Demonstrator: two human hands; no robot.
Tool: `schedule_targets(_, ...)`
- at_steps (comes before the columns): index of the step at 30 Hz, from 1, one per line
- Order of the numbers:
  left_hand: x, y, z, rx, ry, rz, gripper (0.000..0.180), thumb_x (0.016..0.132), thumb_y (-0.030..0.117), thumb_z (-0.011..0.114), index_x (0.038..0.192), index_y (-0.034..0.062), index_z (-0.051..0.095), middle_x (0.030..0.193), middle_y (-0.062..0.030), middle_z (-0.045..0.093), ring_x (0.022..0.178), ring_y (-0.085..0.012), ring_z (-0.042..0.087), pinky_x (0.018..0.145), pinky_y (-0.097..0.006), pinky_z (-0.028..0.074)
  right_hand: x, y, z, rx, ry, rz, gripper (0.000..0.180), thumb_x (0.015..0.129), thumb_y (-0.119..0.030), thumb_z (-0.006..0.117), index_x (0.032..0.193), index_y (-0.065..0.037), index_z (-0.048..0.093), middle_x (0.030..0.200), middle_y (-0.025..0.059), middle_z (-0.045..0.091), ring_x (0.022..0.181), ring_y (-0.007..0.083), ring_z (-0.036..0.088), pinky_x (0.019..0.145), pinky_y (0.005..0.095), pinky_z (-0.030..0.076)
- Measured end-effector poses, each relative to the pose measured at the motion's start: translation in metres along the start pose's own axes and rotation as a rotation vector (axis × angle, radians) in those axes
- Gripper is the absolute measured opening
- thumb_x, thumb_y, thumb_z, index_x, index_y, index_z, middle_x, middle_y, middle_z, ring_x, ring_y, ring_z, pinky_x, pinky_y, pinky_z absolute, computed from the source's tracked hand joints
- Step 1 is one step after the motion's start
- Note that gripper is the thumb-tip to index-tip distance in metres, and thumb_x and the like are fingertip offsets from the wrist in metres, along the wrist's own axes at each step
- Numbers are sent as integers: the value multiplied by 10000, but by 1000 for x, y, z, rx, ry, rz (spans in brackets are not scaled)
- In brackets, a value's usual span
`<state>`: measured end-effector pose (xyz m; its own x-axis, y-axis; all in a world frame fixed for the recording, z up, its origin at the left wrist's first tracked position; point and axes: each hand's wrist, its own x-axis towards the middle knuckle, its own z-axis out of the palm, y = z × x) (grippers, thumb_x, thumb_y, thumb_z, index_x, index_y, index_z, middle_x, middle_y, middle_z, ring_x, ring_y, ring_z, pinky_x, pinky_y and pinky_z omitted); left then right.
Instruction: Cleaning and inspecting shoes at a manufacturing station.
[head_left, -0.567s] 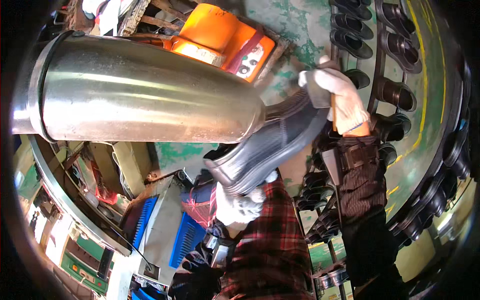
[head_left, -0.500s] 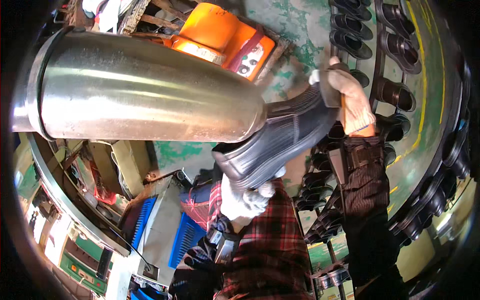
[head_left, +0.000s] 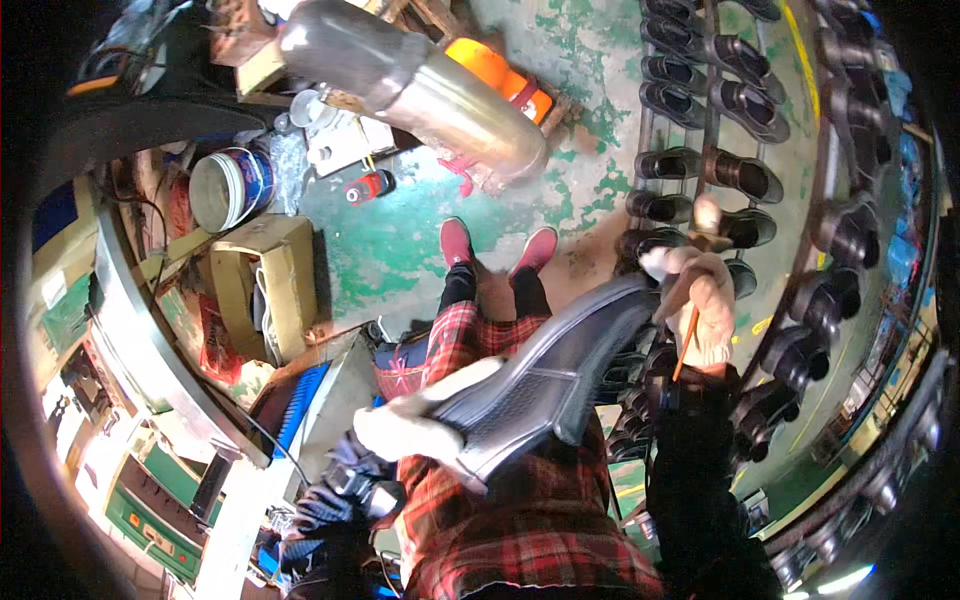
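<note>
A black shoe [head_left: 555,365] is stretched between my two gloved hands above my lap, tilted up to the right, with its patterned sole facing me. My left hand [head_left: 410,435] in a pale glove grips the lower left end, its fingers along the edge. My right hand [head_left: 700,300], also gloved, closes on the upper right end. A thin orange stick [head_left: 687,345] lies along the right palm; its kind cannot be made out. Ahead of the shoe, apart from it, is a metal cylinder [head_left: 465,110] with a rounded end.
Racks of black shoes [head_left: 740,175] line the right side. An orange machine [head_left: 490,70] stands behind the cylinder. On the left are a white bucket [head_left: 215,190], a yellowish box [head_left: 260,275] and a curved metal edge [head_left: 160,330]. A red bottle [head_left: 370,187] is on the green floor.
The shoe has come away from the metal cylinder, down toward me, and turned so that its sole shows. The view has shifted, bringing my feet and the floor into sight.
</note>
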<state>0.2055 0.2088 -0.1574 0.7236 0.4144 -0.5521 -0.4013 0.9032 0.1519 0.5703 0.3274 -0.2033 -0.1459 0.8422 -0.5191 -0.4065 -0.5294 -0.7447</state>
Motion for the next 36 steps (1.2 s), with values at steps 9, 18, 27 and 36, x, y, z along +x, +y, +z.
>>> schedule_targets(9, -126, 44, 63, 975, 103, 260, 878, 811, 266, 795, 1529, 65, 331, 1402, -155, 521, 1310, -240, 474, 1120, -354, 298, -90, -42, 188, -212, 416, -455, 191, 877, -98, 688, 1012, 35, 664, 864, 37, 657, 713, 112, 578, 692, 261, 487)
schedule_targets(18, -180, 9, 109, 662, 142, 187, 920, 814, 186, 787, 1546, 33, 252, 1534, -153, 372, 1419, -225, 329, 1173, -356, 216, -155, -46, 250, -986, 183, -829, 266, 791, -65, 767, 1027, 23, 683, 1044, 151, 700, 882, 246, 672, 774, 313, 521)
schedule_targets(27, -198, -58, 124, 329, 100, 340, 935, 826, 188, 721, 1567, 33, 171, 1562, -152, 318, 1437, -235, 312, 1183, -342, 196, -124, -75, 154, -922, 627, -769, 232, 859, -140, 744, 1017, 28, 712, 927, 82, 729, 802, 147, 662, 759, 289, 522)
schedule_targets(36, -176, -83, 143, 11, 140, 540, 857, 982, 535, 476, 1559, 16, 111, 1584, -191, 245, 1439, -292, 324, 1187, -406, 258, -193, -68, 220, -176, 90, -518, 246, 867, -46, 708, 1095, 42, 676, 818, -42, 611, 682, 25, 491, 612, 177, 389)
